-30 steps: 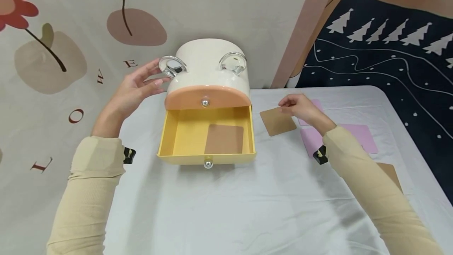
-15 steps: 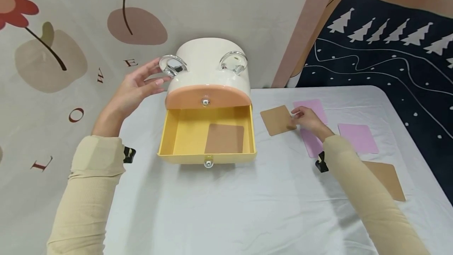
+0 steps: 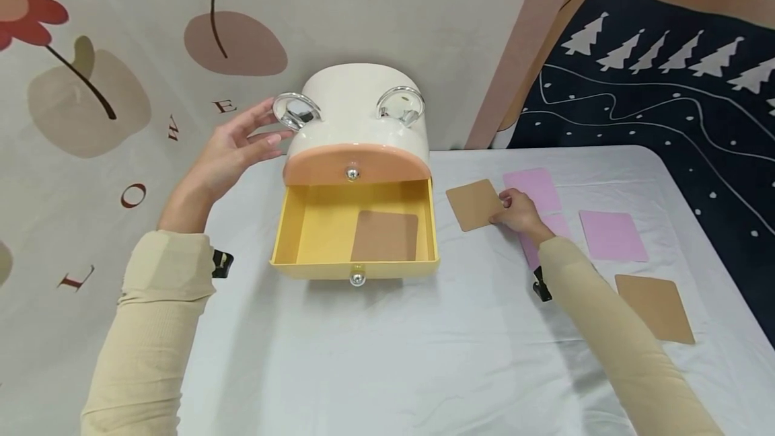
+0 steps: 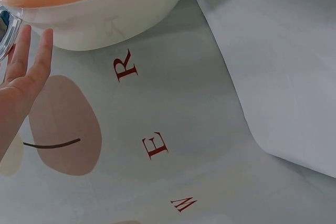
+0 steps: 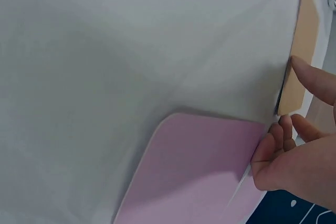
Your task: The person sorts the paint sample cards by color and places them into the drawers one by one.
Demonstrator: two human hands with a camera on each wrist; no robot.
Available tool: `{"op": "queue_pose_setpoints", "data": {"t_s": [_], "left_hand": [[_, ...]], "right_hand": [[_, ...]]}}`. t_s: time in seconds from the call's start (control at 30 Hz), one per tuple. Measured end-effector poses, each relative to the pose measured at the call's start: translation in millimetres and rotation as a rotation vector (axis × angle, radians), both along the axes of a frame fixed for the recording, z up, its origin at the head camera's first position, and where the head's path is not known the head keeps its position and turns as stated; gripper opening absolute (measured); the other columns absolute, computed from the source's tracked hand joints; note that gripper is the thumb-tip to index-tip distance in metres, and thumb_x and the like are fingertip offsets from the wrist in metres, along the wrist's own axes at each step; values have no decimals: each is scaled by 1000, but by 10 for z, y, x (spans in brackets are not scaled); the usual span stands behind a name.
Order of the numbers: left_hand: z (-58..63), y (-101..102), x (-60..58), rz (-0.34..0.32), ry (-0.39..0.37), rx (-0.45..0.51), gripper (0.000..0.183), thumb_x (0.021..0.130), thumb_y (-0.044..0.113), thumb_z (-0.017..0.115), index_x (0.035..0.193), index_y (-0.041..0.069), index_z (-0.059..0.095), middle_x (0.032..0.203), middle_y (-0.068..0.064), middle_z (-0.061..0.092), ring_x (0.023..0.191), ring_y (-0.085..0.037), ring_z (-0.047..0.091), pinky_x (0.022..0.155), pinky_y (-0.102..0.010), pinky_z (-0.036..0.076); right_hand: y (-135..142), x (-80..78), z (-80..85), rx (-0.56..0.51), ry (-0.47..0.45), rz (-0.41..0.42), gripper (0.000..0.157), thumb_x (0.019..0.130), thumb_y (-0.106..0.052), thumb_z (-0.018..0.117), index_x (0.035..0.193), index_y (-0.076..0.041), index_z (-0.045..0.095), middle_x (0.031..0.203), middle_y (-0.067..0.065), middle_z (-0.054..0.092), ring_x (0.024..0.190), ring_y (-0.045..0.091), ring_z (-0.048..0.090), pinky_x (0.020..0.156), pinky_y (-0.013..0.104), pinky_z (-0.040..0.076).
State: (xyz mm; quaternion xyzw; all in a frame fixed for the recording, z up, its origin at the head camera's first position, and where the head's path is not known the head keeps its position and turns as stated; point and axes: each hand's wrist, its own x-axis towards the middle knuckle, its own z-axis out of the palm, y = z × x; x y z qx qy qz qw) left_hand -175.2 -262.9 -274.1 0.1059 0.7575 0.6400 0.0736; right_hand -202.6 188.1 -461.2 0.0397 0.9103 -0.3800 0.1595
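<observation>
A white storage box [image 3: 363, 103] stands at the back of the table in the head view, its yellow drawer [image 3: 323, 221] pulled out. Inside that drawer a brown card [image 3: 385, 235] lies flat at the right. My left hand [image 3: 239, 143], fingers extended, rests by the box's left side at the chrome ear-shaped ring [image 3: 294, 113]. To the right of the box, my right hand [image 3: 519, 214] pinches the right-hand edges of another brown card [image 3: 474, 204] lying on the cloth. The right wrist view shows the thumb at one edge of this card [image 5: 302, 45] and fingertips near its corner.
Pink cards [image 3: 613, 236] lie to the right, two of them partly under my right hand. A further brown card [image 3: 655, 308] lies nearer the front right. Behind the white table cloth [image 3: 393, 355] hangs a printed backdrop [image 3: 472, 32].
My right hand lets go of the brown card's upper edge, draws back to the right and lower, then takes its right-hand edges. The left hand and the drawer stay as they were.
</observation>
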Motion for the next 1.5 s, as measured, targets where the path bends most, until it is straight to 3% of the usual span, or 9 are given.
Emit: {"op": "queue_pose_setpoints", "data": {"t_s": [0.17,0.3,0.5,0.63,0.77,1.0,1.23,1.5], "left_hand": [[4,6,2,1,3,-12,62,90,3,56,144,14,29,132,-14,37,111,-14,53,84,-19,49],[5,6,5,-1,1,-14,62,90,4,57,144,15,29,133,-14,38,111,-13,53,84,-19,49],[7,5,9,2,-3,-15,63,89,6,58,144,15,29,133,-14,37,111,-12,53,84,-19,49],[5,10,7,1,-9,-12,62,90,5,57,144,15,29,133,-14,37,111,-13,53,84,-19,49],[-4,9,3,-2,-2,7,62,89,3,57,144,14,29,132,-14,37,109,-11,54,83,-19,49],[-17,-3,-8,-7,6,14,62,89,3,57,144,13,29,132,-14,38,107,-9,55,83,-19,49],[-8,0,1,-11,6,35,62,89,3,57,144,13,29,132,-13,38,107,-10,55,82,-19,49],[4,7,1,-3,6,-14,62,90,4,57,144,14,29,132,-13,38,109,-11,54,82,-19,49]], "right_hand": [[-16,25,20,9,-2,-15,57,77,-4,68,124,11,40,102,21,45,89,31,45,76,38,43],[13,35,47,-27,-36,-40,37,81,-3,65,112,11,49,97,18,50,83,25,48,67,30,44],[82,59,110,-189,-126,-30,15,87,0,57,95,12,54,75,8,58,63,12,51,54,21,45],[127,91,179,-322,-211,-18,14,89,2,53,96,13,50,71,8,57,59,11,53,54,21,48],[176,132,288,-446,-234,10,18,88,8,51,103,15,44,73,9,59,58,11,57,55,21,51],[252,205,595,-520,-229,109,20,88,9,48,105,15,39,69,9,60,57,13,58,56,24,53],[337,288,1026,-631,-215,196,12,88,7,51,97,9,43,73,9,59,61,17,60,58,27,55],[303,366,1463,-887,-178,372,8,89,9,48,95,6,52,79,13,60,64,20,60,58,26,54]]}}
